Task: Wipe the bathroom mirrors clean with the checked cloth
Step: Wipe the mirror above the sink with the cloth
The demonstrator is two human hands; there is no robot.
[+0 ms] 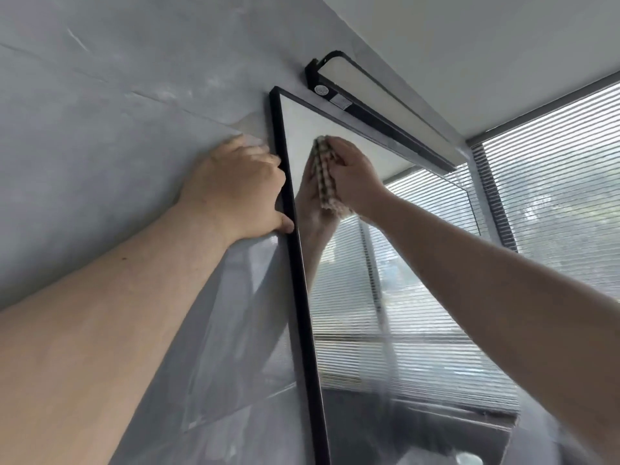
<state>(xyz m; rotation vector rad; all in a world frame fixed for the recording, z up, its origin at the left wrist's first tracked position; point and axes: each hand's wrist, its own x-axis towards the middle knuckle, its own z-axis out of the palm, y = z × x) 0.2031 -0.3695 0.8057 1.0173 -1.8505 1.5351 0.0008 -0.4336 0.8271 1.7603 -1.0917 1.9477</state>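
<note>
The checked cloth [324, 176] is lying bunched against the glass of the mirror [385, 297], high up near its top left corner, and the right hand [352, 177] is gripping it with fingers curled round the wad, pressing it flat to the surface. The cloth is sitting between that hand and the glass, its reflection showing just to the left. The left hand [240, 189] is resting on the grey wall [100, 112] just beside the black frame [295, 263], fingers spread and holding nothing, the thumb touching the frame's outer edge as if steadying it.

Judging from where the cloth is, the wiping is looking early or mid-way: the top corner is being worked, and a hazy, streaked band is showing lower on the glass, which probably needs passes yet. Whether the upper strip is already clean is hard to tell. Only one mirror is showing here, so any others are presumably left to do.

Above the frame a black lamp [375, 109] is hanging; window blinds [553, 182] are filling the right.
</note>
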